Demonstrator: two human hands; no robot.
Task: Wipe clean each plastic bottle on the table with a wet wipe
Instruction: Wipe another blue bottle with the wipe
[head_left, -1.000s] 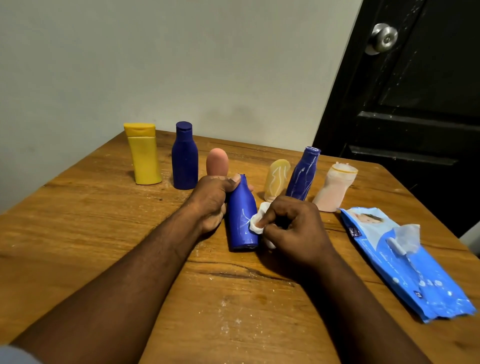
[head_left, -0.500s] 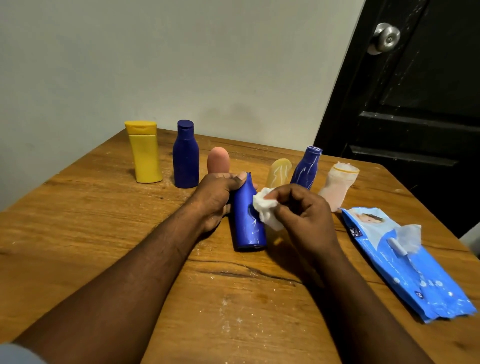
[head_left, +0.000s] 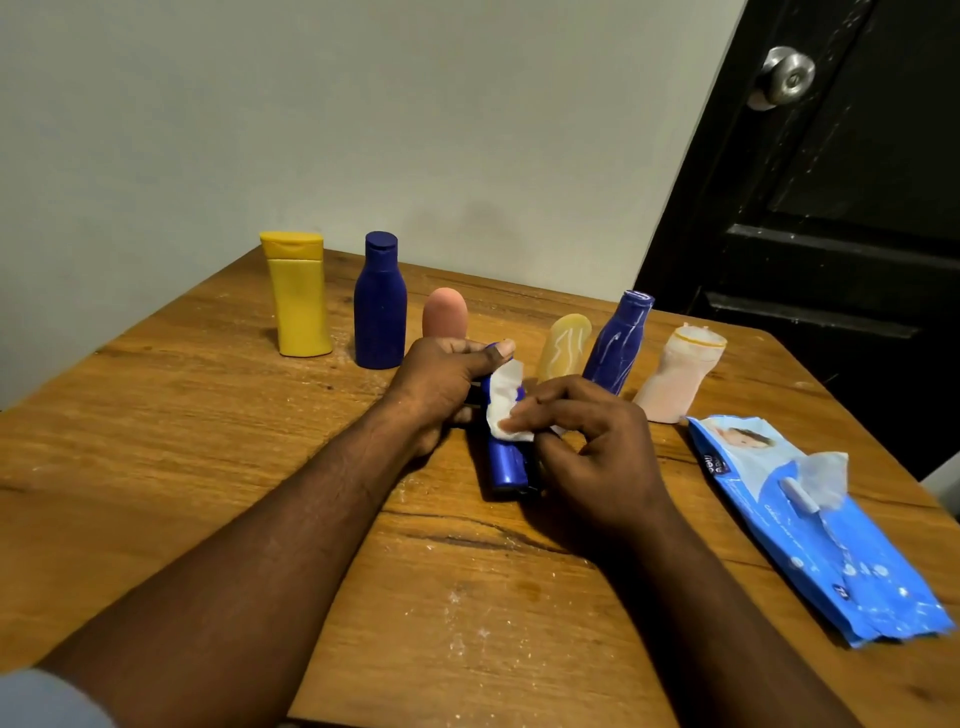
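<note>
A bright blue plastic bottle stands tilted on the wooden table, its base toward me. My left hand grips its upper part, thumb over the top. My right hand presses a white wet wipe against the bottle's side with the fingertips. Behind stand a yellow bottle, a dark blue capped bottle, a pink bottle, a pale yellow bottle, a dusty dark blue open bottle and a pale pink bottle.
A blue wet-wipe pack lies at the right, its flap open and a wipe sticking out. White dust specks mark the table near its front. A grey wall rises behind, and a black door with a metal knob stands at the right.
My right hand has carried the wipe from low on the bottle up its side, spreading it flatter over the upper part. My left hand has kept hold of the bottle.
</note>
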